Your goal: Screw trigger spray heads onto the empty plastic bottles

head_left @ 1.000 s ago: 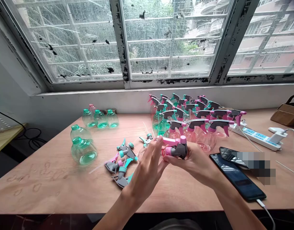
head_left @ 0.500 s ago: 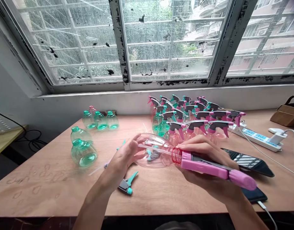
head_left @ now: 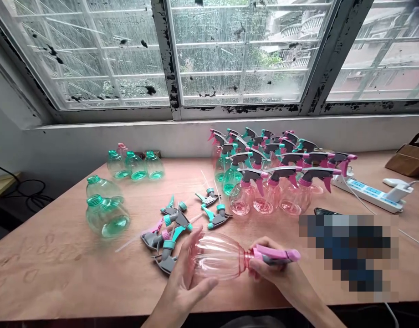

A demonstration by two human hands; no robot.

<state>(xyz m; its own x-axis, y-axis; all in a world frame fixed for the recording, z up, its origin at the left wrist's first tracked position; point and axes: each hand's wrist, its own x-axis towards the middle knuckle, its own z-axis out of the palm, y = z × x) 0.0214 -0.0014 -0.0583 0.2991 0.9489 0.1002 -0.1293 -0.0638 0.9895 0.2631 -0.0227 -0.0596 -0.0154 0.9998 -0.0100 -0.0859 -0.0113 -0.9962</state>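
Note:
A clear pink bottle [head_left: 218,257] lies sideways in the air between my hands, its base to the left. My left hand [head_left: 184,278] cups the base, with the thumb stretched along the near side. At the neck, my right hand [head_left: 276,271] grips the pink and grey spray head [head_left: 276,254], which sits on the bottle's mouth. Whether the thread is tight cannot be seen. Just beyond my left hand lie several loose spray heads, among them a grey and teal one [head_left: 216,217] and one with pink parts [head_left: 156,238].
Assembled spray bottles [head_left: 264,198] stand in rows at the back right. Open-necked green bottles [head_left: 109,218] stand on the left of the wooden table [head_left: 59,282]. A power strip [head_left: 370,193], a pixelated patch and a brown bag [head_left: 409,157] are at the right.
The bottle has come down and closer to me, and its spray head has turned about the neck. My right fingers have shifted round the neck. The view has tilted down.

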